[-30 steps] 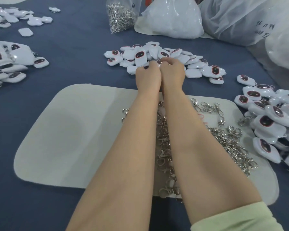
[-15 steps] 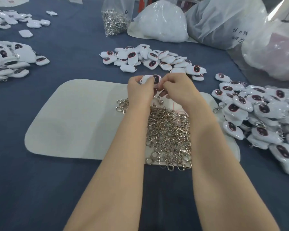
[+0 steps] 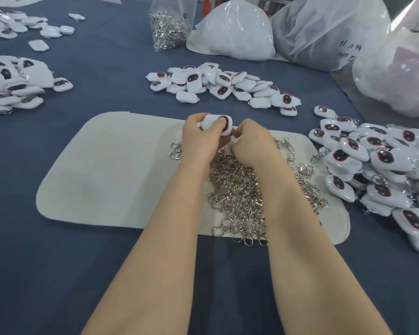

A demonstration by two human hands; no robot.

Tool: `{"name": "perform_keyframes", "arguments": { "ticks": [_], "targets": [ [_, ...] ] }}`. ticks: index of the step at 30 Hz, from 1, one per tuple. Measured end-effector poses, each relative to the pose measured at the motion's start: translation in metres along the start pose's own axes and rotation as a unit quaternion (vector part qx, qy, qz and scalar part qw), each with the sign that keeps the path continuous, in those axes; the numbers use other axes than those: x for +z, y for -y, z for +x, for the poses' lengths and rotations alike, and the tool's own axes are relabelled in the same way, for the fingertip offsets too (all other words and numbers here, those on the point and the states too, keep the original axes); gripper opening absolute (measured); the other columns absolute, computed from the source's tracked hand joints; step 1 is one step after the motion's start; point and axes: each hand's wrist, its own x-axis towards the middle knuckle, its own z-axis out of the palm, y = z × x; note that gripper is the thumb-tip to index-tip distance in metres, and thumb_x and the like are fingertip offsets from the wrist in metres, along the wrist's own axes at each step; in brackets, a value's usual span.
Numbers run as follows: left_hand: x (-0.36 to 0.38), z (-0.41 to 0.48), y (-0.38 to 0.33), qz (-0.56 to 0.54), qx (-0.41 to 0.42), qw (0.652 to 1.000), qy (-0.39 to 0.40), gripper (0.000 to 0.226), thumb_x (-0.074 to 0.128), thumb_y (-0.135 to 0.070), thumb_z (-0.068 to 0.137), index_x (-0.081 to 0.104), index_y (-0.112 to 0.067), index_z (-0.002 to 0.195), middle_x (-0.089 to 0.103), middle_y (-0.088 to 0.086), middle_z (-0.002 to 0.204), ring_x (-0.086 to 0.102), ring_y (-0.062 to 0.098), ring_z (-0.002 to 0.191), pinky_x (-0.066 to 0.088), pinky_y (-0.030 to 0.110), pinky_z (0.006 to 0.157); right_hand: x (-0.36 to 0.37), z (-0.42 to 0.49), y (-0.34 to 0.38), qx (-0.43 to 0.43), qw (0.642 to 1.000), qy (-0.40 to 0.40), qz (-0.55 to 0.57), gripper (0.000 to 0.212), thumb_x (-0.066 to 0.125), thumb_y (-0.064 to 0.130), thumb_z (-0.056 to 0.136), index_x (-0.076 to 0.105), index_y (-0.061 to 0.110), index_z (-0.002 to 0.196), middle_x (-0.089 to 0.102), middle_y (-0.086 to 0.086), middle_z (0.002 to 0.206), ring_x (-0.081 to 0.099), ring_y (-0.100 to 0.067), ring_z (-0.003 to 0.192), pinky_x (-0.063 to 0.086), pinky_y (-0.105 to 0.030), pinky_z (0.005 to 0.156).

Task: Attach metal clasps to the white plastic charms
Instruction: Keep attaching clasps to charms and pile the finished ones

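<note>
Bright, even light (edges bowed), soft focus.

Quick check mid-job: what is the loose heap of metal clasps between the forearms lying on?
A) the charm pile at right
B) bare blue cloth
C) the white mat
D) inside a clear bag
C: the clasp heap lies on the white mat, just nearer than the charm gripped by the left hand and right hand.

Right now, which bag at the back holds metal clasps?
The small clear bag, leftmost in the row: silver clasps show through it. The bigger bags to its right show only white or pinkish contents.
</note>
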Motion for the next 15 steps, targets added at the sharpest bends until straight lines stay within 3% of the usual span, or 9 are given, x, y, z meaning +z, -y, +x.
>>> {"name": "perform_keyframes", "arguments": {
  "ticks": [3,5,8,11,13,15],
  "targets": [
    [-0.001,-0.001,-0.003,-0.029,-0.015,0.999,0.018,0.030,0.066,-0.007,0.084,0.047,-0.005,0.107,0.060,0.016,0.110,0.073,0.018,0.078,0.056,0.020,0.063,-0.005,0.002,-0.007,0.016,0.997,-0.017,0.075,0.035,0.055,0.016,0.091,0.050,0.012,0.125,0.057,-0.010,0.122,0.055,-0.027,0.110,0.044,-0.031,0.083],
    [0.000,-0.001,-0.004,-0.039,-0.021,0.999,0.022,0.025,0.064,-0.006,0.084,0.047,-0.004,0.102,0.059,0.010,0.101,0.072,0.013,0.070,0.059,0.024,0.069,-0.006,0.005,-0.012,0.025,0.983,-0.046,0.176,0.033,0.054,0.013,0.092,0.054,0.013,0.125,0.062,-0.009,0.117,0.062,-0.021,0.098,0.049,-0.031,0.086],
    [0.001,-0.001,-0.004,-0.009,-0.002,1.000,0.015,0.022,0.064,-0.006,0.084,0.050,-0.008,0.101,0.055,0.005,0.096,0.067,0.011,0.072,0.059,0.024,0.072,-0.006,0.007,-0.013,0.051,0.910,-0.087,0.402,0.022,0.051,0.005,0.094,0.060,0.004,0.114,0.063,-0.006,0.090,0.062,-0.007,0.067,0.056,-0.021,0.072],
    [0.001,-0.002,-0.004,0.060,0.041,0.997,0.018,0.019,0.064,-0.012,0.086,0.054,-0.012,0.101,0.060,0.003,0.090,0.063,0.013,0.070,0.055,0.018,0.060,-0.008,0.009,-0.009,0.058,0.822,-0.090,0.559,0.012,0.051,-0.001,0.094,0.060,0.003,0.100,0.060,-0.004,0.081,0.064,-0.009,0.069,0.054,-0.016,0.067],
    [0.001,-0.002,-0.005,0.105,0.069,0.992,0.007,0.013,0.062,-0.017,0.088,0.053,-0.017,0.097,0.061,0.001,0.088,0.061,0.014,0.066,0.048,0.015,0.051,-0.009,0.010,-0.010,0.053,0.793,-0.083,0.601,0.014,0.051,-0.004,0.093,0.059,0.006,0.092,0.060,-0.004,0.080,0.065,-0.011,0.072,0.055,-0.018,0.071],
    [0.002,-0.002,-0.006,0.140,0.078,0.987,0.004,0.014,0.057,-0.019,0.089,0.048,-0.020,0.101,0.061,0.000,0.089,0.061,0.016,0.067,0.044,0.017,0.049,-0.009,0.011,-0.011,0.049,0.793,-0.081,0.602,0.018,0.051,-0.004,0.092,0.059,0.011,0.088,0.063,-0.003,0.080,0.065,-0.011,0.073,0.055,-0.019,0.072]
  ]
}}
